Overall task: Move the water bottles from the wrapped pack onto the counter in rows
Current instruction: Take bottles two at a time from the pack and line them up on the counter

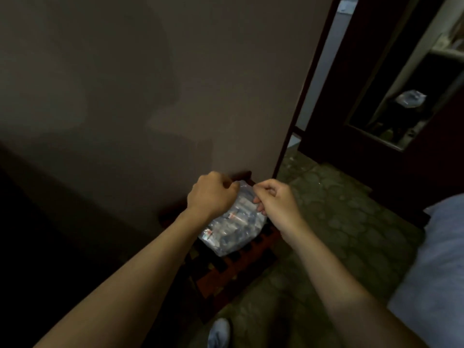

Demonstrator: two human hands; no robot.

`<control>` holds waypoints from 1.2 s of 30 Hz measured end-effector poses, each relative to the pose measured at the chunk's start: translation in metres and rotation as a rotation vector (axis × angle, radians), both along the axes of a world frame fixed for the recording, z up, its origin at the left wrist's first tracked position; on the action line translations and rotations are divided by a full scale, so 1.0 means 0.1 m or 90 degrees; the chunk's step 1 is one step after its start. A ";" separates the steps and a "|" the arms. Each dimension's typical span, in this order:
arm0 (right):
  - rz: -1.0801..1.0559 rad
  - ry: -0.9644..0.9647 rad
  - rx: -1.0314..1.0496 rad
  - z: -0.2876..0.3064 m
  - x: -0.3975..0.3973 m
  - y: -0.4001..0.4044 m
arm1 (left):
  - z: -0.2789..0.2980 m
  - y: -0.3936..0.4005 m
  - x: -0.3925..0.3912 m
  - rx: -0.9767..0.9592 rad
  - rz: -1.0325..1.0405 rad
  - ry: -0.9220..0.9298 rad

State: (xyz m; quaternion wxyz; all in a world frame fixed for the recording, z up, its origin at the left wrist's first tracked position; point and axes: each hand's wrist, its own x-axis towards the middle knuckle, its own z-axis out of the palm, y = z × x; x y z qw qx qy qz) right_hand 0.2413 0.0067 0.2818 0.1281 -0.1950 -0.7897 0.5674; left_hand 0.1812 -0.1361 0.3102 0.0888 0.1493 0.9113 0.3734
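Two hands (241, 197) on one wrapped pack (232, 227)

Clear wrapped pack (232, 227), red crate (233, 270)

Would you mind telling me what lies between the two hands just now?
In the head view, the top of the wrapped pack lies between the left hand and right hand; both grip its plastic film.

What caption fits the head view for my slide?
Both hands, left and right, grip the plastic wrap of the bottle pack on a red crate.
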 end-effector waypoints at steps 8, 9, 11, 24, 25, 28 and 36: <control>0.093 -0.209 -0.022 -0.61 -0.85 0.66 | -0.90 0.56 -0.90 0.014 0.042 -0.157; 0.111 -0.243 -0.021 -0.71 -0.96 0.73 | -1.03 0.60 -1.00 0.013 0.052 -0.184; 0.145 -0.297 -0.027 -0.91 -1.18 0.86 | -1.30 0.71 -1.18 0.016 0.063 -0.227; 0.333 -0.531 0.106 -2.51 -2.26 1.24 | -2.59 1.17 -1.68 0.019 0.111 -0.449; 0.364 -0.547 0.114 -2.65 -2.36 1.27 | -2.65 1.23 -1.73 0.019 0.118 -0.457; 0.469 -0.588 0.147 -2.98 -2.60 1.33 | -2.83 1.40 -1.84 0.032 0.176 -0.506; 0.639 -0.617 0.259 -3.78 -2.94 1.46 | -3.32 1.82 -2.17 -0.061 0.172 -0.585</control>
